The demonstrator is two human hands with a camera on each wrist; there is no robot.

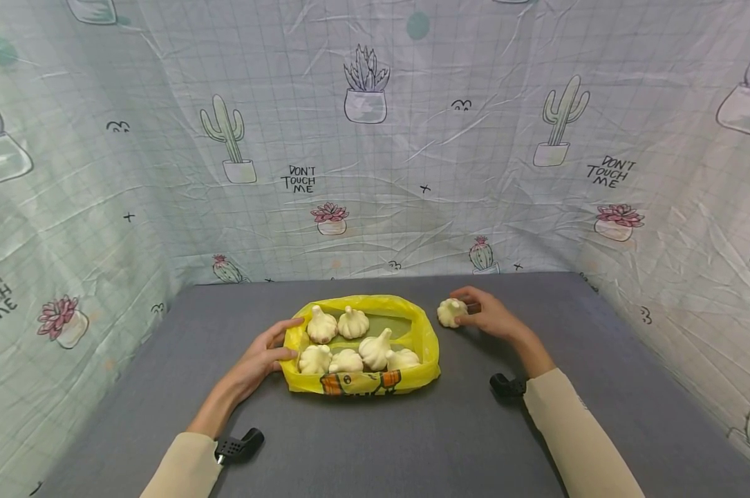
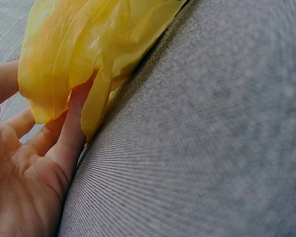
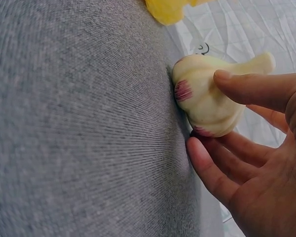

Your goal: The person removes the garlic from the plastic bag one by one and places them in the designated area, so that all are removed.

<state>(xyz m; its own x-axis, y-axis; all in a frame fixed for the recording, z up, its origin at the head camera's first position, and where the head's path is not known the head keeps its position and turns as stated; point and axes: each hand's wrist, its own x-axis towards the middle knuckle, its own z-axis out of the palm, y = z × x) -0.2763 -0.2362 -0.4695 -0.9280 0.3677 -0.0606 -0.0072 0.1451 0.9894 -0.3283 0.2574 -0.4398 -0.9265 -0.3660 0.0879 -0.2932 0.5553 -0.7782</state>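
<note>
A yellow plastic bag (image 1: 426, 360), its top wide, lies on the table with several garlic bulbs (image 1: 353, 323) inside. My left hand (image 1: 258, 363) rests against the bag's left end, fingers and thumb spread along it; in the left wrist view some fingertips vanish behind the yellow folds (image 2: 96, 49). To the right of the bag, my right hand (image 1: 491, 315) holds a single garlic bulb (image 1: 452, 312) between thumb and fingers. The right wrist view shows that bulb (image 3: 207, 94), pale with purple patches, at the table surface; whether it touches cannot be told.
A dark grey cloth-covered table (image 1: 375, 443) lies beneath everything. Fabric walls (image 1: 412, 173) printed with cacti and lettering enclose its back and sides. A black device (image 1: 240, 446) sits at the left wrist, another black device (image 1: 507, 386) at the right.
</note>
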